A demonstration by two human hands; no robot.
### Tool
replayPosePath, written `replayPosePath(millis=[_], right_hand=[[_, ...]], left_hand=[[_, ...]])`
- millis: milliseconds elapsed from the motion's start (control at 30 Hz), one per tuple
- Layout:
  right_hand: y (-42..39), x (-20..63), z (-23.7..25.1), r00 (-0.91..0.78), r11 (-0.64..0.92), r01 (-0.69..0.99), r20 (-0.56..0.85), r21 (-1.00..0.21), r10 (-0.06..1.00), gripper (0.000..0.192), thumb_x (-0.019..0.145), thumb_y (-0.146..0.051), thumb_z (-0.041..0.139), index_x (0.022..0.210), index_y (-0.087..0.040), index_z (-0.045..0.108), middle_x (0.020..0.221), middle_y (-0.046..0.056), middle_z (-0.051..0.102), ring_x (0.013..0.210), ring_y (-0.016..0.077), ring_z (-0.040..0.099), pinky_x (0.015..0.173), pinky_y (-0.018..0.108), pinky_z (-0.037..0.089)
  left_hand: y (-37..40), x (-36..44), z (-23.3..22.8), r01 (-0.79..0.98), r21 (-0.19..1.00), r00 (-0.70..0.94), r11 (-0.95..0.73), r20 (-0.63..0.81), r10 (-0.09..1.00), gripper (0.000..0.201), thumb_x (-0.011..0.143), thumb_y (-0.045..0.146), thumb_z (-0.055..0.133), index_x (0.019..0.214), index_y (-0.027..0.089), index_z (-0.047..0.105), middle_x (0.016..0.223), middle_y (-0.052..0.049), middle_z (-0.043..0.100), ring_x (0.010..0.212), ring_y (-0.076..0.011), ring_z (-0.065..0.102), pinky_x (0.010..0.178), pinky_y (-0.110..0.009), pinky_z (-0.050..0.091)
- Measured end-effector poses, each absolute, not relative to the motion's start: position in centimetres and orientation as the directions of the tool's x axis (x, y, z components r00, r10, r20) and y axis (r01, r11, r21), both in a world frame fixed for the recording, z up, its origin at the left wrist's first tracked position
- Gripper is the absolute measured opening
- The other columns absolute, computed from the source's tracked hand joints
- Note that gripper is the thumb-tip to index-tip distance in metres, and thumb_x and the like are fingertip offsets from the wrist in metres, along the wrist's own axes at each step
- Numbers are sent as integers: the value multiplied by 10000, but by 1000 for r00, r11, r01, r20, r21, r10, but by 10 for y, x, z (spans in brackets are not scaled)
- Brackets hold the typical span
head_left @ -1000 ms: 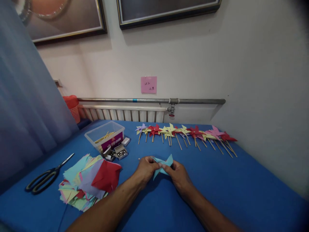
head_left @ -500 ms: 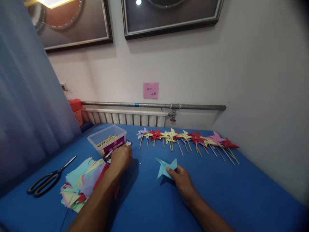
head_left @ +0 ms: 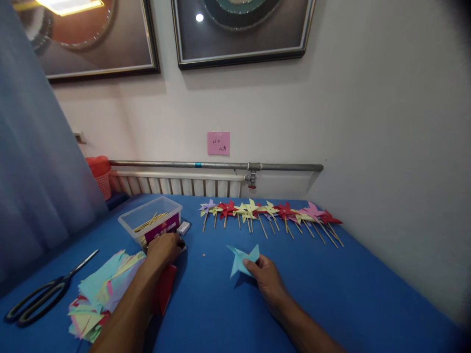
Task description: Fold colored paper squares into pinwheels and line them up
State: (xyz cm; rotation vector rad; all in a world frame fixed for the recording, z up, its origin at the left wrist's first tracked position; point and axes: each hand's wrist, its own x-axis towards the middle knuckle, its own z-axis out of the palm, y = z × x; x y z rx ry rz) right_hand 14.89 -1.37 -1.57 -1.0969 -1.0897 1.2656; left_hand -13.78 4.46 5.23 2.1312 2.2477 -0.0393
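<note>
My right hand (head_left: 268,277) pinches a light-blue paper pinwheel (head_left: 240,262) between thumb and fingers, with no stick on it. With its fingers curled downward, my left hand (head_left: 164,248) is at a small box (head_left: 183,246) with dark contents, in front of the clear plastic tub (head_left: 128,224). What those fingertips hold, if anything, is hidden. Several thin wooden sticks (head_left: 150,222) lie in the tub. A little white box (head_left: 183,228) rests just beyond the left fingers. Under the left forearm is red paper (head_left: 164,289), beside a pile of coloured paper pieces (head_left: 105,282).
Black-handled scissors (head_left: 47,296) lie at the left on the blue table (head_left: 206,314). A row of finished pinwheels (head_left: 250,209) on sticks lines the back edge. Behind are a radiator (head_left: 176,186), a pipe (head_left: 221,165), a red basket (head_left: 101,176) and a curtain (head_left: 47,162).
The camera view has shifted, so the scene sits further left and slightly lower. My left hand has moved left, away from the white box. My right hand keeps hold of the blue pinwheel.
</note>
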Motion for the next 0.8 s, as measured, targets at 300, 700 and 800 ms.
replayPosePath(millis=[300,700,800], right_hand=[[-14,149,-13,5,23,-129,22,-991,1000,415,658,-513,783,867,-157,746,758,33,723,665,192,595,638,287,467],[-16,148,-8,1,11,-164,11,-986,1000,369,659,-473,791,842,-157,741,727,13,693,655,171,562,658,282,457],[-15,148,-10,-4,16,-154,17,-988,1000,396,666,-482,784,879,-150,747,748,27,710,672,184,580,670,292,466]], left_hand=[[49,-138,44,996,-17,-83,83,-14,996,299,890,215,476,1046,194,731,1058,-176,734,969,-318,686,789,-382,483],[49,-137,43,998,-22,-66,66,-9,998,277,866,203,494,1013,174,726,1045,-170,731,968,-313,672,823,-393,477],[50,-137,41,997,-34,-73,73,2,997,292,884,185,466,1014,165,727,1056,-181,727,985,-319,671,841,-406,477]])
